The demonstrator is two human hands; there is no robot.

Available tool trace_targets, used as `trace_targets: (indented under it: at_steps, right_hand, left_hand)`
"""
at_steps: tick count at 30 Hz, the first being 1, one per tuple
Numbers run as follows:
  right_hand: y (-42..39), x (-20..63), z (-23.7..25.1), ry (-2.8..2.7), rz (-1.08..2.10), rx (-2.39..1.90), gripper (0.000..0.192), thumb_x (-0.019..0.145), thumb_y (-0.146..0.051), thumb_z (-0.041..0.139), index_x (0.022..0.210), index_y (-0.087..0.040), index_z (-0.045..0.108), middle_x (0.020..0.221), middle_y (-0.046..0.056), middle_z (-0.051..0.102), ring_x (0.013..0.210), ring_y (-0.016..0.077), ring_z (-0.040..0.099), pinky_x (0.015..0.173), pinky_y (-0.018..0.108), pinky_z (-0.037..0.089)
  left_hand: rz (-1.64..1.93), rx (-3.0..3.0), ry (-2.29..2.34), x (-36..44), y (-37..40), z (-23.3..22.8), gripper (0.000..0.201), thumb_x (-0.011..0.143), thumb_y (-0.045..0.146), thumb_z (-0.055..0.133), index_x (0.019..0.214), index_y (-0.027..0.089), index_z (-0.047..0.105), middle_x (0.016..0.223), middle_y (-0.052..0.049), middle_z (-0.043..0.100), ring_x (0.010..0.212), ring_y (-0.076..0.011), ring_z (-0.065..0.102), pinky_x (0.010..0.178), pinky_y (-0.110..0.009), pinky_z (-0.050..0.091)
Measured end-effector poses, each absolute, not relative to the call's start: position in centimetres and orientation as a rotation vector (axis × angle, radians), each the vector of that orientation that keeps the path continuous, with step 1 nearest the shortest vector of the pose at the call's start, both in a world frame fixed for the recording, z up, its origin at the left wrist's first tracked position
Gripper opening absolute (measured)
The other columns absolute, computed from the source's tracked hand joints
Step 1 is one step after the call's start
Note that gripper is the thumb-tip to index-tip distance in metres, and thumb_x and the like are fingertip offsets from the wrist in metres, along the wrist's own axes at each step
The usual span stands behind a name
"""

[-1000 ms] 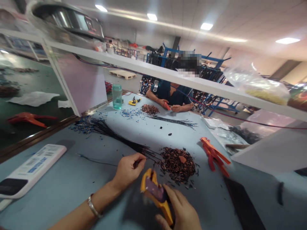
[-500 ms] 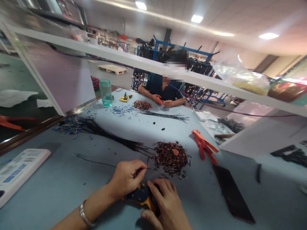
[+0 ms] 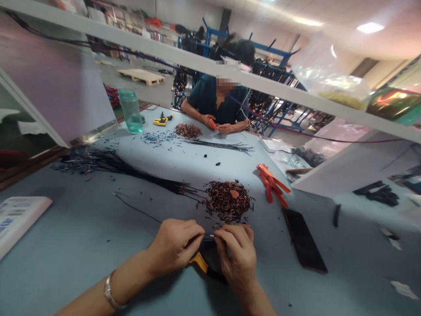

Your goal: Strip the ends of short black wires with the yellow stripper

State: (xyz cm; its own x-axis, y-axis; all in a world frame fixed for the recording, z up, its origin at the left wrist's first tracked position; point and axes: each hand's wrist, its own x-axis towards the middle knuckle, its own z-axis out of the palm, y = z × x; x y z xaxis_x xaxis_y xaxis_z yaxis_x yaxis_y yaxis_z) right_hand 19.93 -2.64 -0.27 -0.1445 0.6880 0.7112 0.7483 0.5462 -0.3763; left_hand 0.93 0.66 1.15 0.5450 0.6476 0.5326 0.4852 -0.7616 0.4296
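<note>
Left hand point(image 3: 179, 243) pinches black wire point(image 3: 138, 209), tail toward 10 o'clock; right hand point(image 3: 237, 250) pinches its pale tip point(image 3: 212, 235). Yellow-black hand tool point(image 3: 199, 262) below, 6 o'clock. Over-twisting could fray the tip.

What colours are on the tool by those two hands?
The tool is yellow with black parts, partly hidden; the head view shows it best.

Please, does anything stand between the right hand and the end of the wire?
Nothing visible does. The right hand is at the pale end of the wire that the left hand holds; the yellow tool shows below, not between.
</note>
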Motion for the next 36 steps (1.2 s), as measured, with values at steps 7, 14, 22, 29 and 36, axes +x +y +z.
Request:
trace_targets:
  at_steps: [7, 14, 22, 29, 36]
  right_hand:
    - [-2.9, 19.6, 0.2, -1.927, -0.040, -1.196, 0.014, 0.088, -0.010, 0.052, 0.082, -0.020, 0.061, 0.076, 0.002, 0.065, 0.070, 0.0167, 0.058, 0.080, 0.039, 0.039]
    - [-2.6, 19.8, 0.1, -1.943, -0.101, -1.190, 0.016, 0.088, -0.008, 0.051, 0.080, -0.020, 0.058, 0.073, 0.002, 0.064, 0.068, 0.0165, 0.056, 0.080, 0.038, 0.039]
    - [-2.2, 20.7, -0.4, -1.922, -0.092, -1.181, 0.015, 0.088, -0.009, 0.051, 0.083, -0.022, 0.059, 0.079, 0.001, 0.066, 0.073, 0.0167, 0.060, 0.081, 0.037, 0.041]
    - [-1.4, 23.1, -0.5, -1.715, -0.063, -1.312, 0.017, 0.091, -0.010, 0.047, 0.098, -0.020, 0.059, 0.087, 0.005, 0.065, 0.082, 0.0195, 0.063, 0.075, 0.033, 0.049]
    - [-2.1, 21.0, -0.2, -1.902, -0.013, -1.185, 0.027, 0.089, -0.010, 0.052, 0.109, -0.023, 0.065, 0.103, 0.008, 0.067, 0.091, 0.0218, 0.062, 0.080, 0.039, 0.046]
  left_hand:
    - [0.986, 2.574, 0.965, 1.2, 0.4, 1.3, 0.016, 0.090, 0.017, 0.048, 0.081, 0.019, 0.061, 0.062, 0.002, 0.061, 0.051, -0.0122, 0.053, 0.050, -0.026, 0.032]
    - [0.982, 2.586, 0.938, 1.5, 0.1, 1.1, 0.017, 0.091, 0.016, 0.046, 0.080, 0.019, 0.059, 0.061, 0.002, 0.061, 0.051, -0.0128, 0.054, 0.049, -0.026, 0.032]
    - [1.011, 2.593, 0.954, 1.2, 0.2, 1.3, 0.020, 0.091, 0.015, 0.044, 0.078, 0.019, 0.059, 0.059, 0.002, 0.061, 0.050, -0.0123, 0.056, 0.049, -0.025, 0.034]
    - [1.143, 2.447, 1.163, 0.0, 1.4, 2.3, 0.017, 0.089, 0.018, 0.048, 0.079, 0.020, 0.061, 0.053, 0.006, 0.061, 0.043, -0.0085, 0.055, 0.049, -0.021, 0.035]
    - [1.051, 2.572, 0.987, 1.1, 0.5, 1.7, 0.019, 0.092, 0.017, 0.045, 0.082, 0.019, 0.061, 0.061, 0.002, 0.065, 0.051, -0.0111, 0.058, 0.051, -0.023, 0.036]
